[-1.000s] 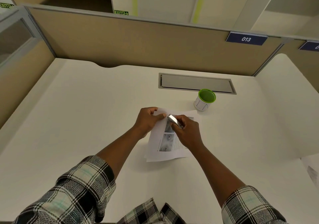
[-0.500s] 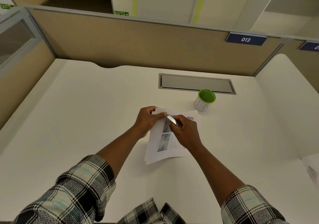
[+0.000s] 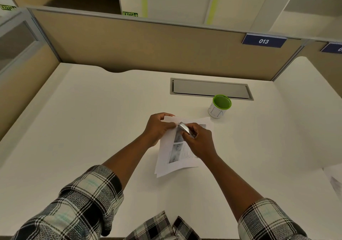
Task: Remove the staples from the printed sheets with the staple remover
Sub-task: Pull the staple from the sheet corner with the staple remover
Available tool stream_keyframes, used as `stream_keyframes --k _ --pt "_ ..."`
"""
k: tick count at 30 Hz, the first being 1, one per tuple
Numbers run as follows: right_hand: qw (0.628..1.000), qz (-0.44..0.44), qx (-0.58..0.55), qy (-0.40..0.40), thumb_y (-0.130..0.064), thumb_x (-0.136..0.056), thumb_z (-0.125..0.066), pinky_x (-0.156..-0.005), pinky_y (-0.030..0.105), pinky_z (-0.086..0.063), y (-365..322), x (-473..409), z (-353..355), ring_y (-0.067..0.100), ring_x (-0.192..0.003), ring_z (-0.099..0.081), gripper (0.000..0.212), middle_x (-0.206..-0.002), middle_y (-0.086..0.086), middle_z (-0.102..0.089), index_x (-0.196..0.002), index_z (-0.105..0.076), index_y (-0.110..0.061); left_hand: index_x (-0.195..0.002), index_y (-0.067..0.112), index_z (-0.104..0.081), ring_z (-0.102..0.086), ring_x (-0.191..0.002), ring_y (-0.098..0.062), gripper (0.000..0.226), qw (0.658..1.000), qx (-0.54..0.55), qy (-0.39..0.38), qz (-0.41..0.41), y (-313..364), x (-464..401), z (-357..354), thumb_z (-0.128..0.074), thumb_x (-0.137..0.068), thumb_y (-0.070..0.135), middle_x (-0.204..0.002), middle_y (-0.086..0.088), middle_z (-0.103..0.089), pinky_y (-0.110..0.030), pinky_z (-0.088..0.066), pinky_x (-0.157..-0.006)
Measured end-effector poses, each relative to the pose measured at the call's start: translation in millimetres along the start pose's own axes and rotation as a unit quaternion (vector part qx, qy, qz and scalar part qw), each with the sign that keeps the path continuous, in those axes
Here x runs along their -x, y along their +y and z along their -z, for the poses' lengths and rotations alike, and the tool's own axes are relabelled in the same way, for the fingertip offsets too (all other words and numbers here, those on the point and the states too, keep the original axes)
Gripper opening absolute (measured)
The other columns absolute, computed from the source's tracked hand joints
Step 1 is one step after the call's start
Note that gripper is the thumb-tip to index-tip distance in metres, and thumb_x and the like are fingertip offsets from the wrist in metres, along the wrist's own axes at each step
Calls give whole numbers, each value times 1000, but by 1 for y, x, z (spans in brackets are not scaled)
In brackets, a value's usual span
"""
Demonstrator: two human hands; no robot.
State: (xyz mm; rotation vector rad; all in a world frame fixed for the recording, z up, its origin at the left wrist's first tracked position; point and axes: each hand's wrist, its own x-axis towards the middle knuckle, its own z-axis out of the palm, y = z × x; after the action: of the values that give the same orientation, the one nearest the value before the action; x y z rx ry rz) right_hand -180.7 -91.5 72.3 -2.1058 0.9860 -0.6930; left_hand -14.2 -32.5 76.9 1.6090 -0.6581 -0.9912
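Far left: a tan partition wall point(image 3: 22, 95) along the white desk point(image 3: 92, 128). Nearer the middle: left hand point(image 3: 157, 127), fingers curled, pinching the top left corner of the printed sheets point(image 3: 177, 158) and pinning it flat to the desk. Just right of that pinch: a metal staple remover point(image 3: 185, 129), its tip set at that same corner, right beside the left thumb. Gripping the tool: right hand point(image 3: 199, 141), fingers wrapped round it, resting on the upper part of the sheets. Staple itself too small to make out; whether the tip is already under it, cannot tell. Sheets lying at a slight tilt in the middle of the desk, lower edges fanned a little. Further right and back: a white cup with a green rim point(image 3: 220, 106), near the sheets' far corner but apart from them, in front of a grey cable hatch point(image 3: 211, 89).

Step in hand, by the look of it: working the remover at the corner staple. Next move likely needs the tip slid under the staple, then levered up, with the left pinch kept firm to avoid tearing the paper.
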Motion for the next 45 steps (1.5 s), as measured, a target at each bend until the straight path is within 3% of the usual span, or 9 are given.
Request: stream_keyframes --k 7,16,19,23,27,32,35,41,45 --pt "1000 9 -3 12 -15 -83 -71 -62 10 -44 1 0 3 5 -73 -60 24 -82 -14 -66 -107 -70 -19 -104 14 -66 -63 -88 -24 27 999 40 0 30 0 2 -1 -76 -79 15 -100 -5 -67 -35 -57 -76" --pt "999 31 -18 14 -13 -84 -70 -66 6 -43 -2 1 1 -1 -75 -62 25 -87 -12 -71 -108 -72 -19 -103 8 -70 -64 -91 -28 27 997 61 3 39 0 2 0 -77 -77 12 -104 -12 -70 -39 -58 -80" --pt "1000 15 -19 10 -17 -83 -69 -65 13 -47 -1 1 1 5 -75 -63 26 -89 -10 -72 -109 -73 -22 -101 7 -72 -65 -89 -26 26 997 65 1 32 -2 3 1 -78 -76 13 -102 -11 -70 -38 -57 -81" --pt "999 -24 -41 15 -18 -82 -70 -59 21 -47 1 1 -1 6 -62 -58 20 -75 -7 -70 -101 -75 -21 -104 9 -69 -64 -95 -29 24 999 45 -2 25 -2 4 1 -74 -81 14 -107 -10 -68 -41 -57 -85" --pt "998 -40 -57 13 -19 -83 -70 -57 25 -47 1 1 -1 5 -57 -54 14 -70 -6 -69 -96 -75 -21 -101 14 -68 -63 -90 -24 18 999 31 -13 5 1 6 0 -72 -84 14 -102 -4 -67 -34 -56 -79" --pt "996 -54 -66 24 -26 -87 -67 -62 35 -52 2 -2 0 21 -62 -62 12 -67 1 -69 -84 -74 -16 -100 13 -70 -64 -92 -26 18 999 34 -22 5 -1 7 0 -72 -83 11 -103 -6 -69 -38 -57 -82" --pt "997 -50 -60 21 -24 -87 -67 -64 31 -53 3 -7 4 18 -65 -64 11 -70 -3 -70 -89 -75 -16 -100 13 -70 -63 -90 -21 18 1000 18 -9 -4 -3 9 -4 -73 -82 11 -101 -3 -68 -31 -56 -77" --pt "999 -9 -31 -5 -14 -83 -70 -69 11 -49 4 -4 6 0 -79 -64 27 -88 -17 -70 -107 -73 -23 -103 8 -70 -64 -90 -24 23 998 51 20 19 -8 9 -3 -74 -81 15 -103 -8 -69 -35 -57 -78" --pt "999 17 -37 -1 -12 -83 -71 -68 17 -51 4 0 5 7 -77 -65 23 -86 -10 -72 -104 -74 -21 -99 14 -70 -64 -87 -22 17 996 85 12 21 -6 9 -1 -74 -82 14 -99 -4 -70 -34 -58 -77"
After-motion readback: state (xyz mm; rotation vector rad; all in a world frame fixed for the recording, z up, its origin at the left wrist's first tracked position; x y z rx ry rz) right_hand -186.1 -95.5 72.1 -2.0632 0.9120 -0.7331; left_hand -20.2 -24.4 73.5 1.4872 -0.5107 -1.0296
